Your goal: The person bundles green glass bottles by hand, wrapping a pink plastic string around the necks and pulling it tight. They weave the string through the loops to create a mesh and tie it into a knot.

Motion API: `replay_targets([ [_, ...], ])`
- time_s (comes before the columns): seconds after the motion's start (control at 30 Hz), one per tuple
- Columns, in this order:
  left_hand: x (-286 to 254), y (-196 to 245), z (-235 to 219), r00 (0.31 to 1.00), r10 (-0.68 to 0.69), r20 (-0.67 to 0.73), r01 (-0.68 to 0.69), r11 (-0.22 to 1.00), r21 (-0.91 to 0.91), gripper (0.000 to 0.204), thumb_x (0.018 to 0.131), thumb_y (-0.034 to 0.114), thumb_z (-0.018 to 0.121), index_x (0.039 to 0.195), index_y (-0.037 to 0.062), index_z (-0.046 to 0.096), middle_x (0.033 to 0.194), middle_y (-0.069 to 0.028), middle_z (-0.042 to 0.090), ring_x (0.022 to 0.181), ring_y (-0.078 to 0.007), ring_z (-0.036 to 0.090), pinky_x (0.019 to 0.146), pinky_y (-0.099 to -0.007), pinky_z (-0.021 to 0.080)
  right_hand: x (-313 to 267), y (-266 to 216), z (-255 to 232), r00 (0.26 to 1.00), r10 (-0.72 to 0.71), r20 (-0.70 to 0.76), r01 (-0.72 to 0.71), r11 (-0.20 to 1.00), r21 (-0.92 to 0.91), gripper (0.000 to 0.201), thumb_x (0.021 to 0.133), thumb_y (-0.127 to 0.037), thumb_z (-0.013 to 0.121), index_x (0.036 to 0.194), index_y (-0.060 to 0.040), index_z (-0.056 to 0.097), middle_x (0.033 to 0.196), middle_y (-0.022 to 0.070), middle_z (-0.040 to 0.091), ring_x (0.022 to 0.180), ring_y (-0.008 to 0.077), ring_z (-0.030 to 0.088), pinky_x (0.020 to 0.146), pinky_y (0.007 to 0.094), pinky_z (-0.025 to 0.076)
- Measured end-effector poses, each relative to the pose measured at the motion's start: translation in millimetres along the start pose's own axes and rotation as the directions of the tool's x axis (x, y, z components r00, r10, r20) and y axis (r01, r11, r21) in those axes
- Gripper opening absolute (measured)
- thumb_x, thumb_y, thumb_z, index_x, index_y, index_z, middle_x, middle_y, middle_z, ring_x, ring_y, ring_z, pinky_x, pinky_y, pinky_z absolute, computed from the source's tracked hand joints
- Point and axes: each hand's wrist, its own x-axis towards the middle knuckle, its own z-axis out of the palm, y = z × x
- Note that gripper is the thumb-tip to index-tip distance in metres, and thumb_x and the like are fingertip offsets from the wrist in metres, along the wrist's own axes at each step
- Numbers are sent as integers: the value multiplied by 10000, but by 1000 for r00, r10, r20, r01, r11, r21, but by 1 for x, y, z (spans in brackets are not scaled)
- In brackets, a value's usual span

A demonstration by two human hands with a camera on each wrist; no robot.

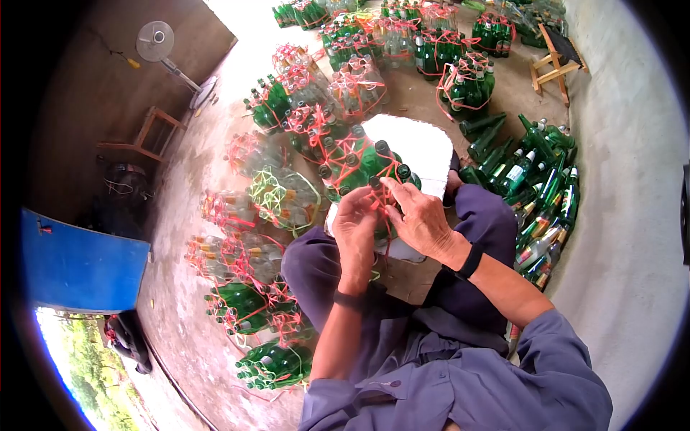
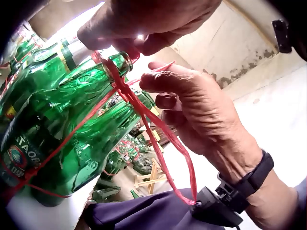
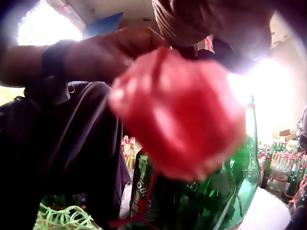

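Note:
A cluster of green glass bottles [image 1: 346, 177], bound with red plastic string [image 2: 132, 96], stands on a white block [image 1: 417, 140] before the person's knees. At the bottle necks, the left hand [image 1: 354, 226] curls its fingers and pinches the string, its thumb beside a bottle mouth [image 2: 125, 61]. Facing it, the right hand [image 1: 424, 223] holds a string end between thumb and forefinger. From the knot at the neck, a string loop hangs down toward the right wrist's camera [image 2: 216, 208]. In the right wrist view, a blurred red mass [image 3: 177, 115] hides much of the bottles and fingertips.
Tied bundles of clear bottles [image 1: 359, 85] and green bottles [image 1: 467, 82] stand ahead and to the left. Loose green bottles [image 1: 521, 172] lie heaped along the right wall [image 1: 625, 215]. A wooden folding stool [image 1: 555, 66] and a standing fan [image 1: 156, 42] are farther off.

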Motion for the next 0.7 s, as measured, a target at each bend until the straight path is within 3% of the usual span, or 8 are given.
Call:
replay_targets([
  [0.07,1,1,0,1000,6,18,-7,997,70,445,806,-101,621,1225,39,679,1053,1,577,879,-89,543,813,-229,484,-1,0,1,999,43,4,-43,999,14,494,865,-99,729,1339,-28,612,1042,195,704,871,373,715,724,468,589],
  [0.13,5,4,2,977,192,98,-214,829,517,486,783,-108,637,1234,66,683,1116,-36,547,893,-112,548,808,-250,496,-5,4,4,994,111,7,-111,986,125,523,863,-28,760,1359,-19,594,1065,198,710,905,367,716,757,427,582],
  [0.17,6,3,1,977,191,98,-215,829,517,486,783,-108,637,1234,66,683,1116,-36,547,893,-112,548,808,-250,496,-7,6,5,994,111,7,-111,986,125,523,863,-28,760,1359,-19,594,1065,198,710,905,367,716,757,427,582],
  [0.23,9,1,0,955,247,165,-292,675,677,490,781,-105,642,1238,69,679,1145,-68,530,873,-135,557,807,-269,506,-11,12,5,997,76,-17,-73,989,128,490,861,-2,755,1327,19,604,1120,217,713,982,374,714,834,412,581],
  [0.37,10,-4,2,937,311,162,-324,590,740,445,798,-103,641,1214,49,693,1125,-70,573,836,-144,584,777,-280,520,-15,17,1,999,38,-36,-33,990,138,461,862,-82,736,1293,30,618,1095,215,703,950,408,702,797,466,582],
  [0.53,12,-5,-5,966,257,35,-209,690,693,254,896,-68,659,1130,-5,736,1044,-57,692,836,-103,655,754,-256,548,-19,19,-4,995,55,-81,-42,986,162,452,853,-21,721,1287,44,612,1106,210,707,995,399,699,846,459,580],
  [0.7,12,-4,-14,985,172,-20,-120,762,636,229,925,-41,683,1143,-6,739,996,-45,738,864,-98,673,778,-250,545,-25,19,-12,994,76,-78,-58,975,213,438,840,9,720,1264,48,619,1112,198,710,1011,387,703,868,437,581],
])
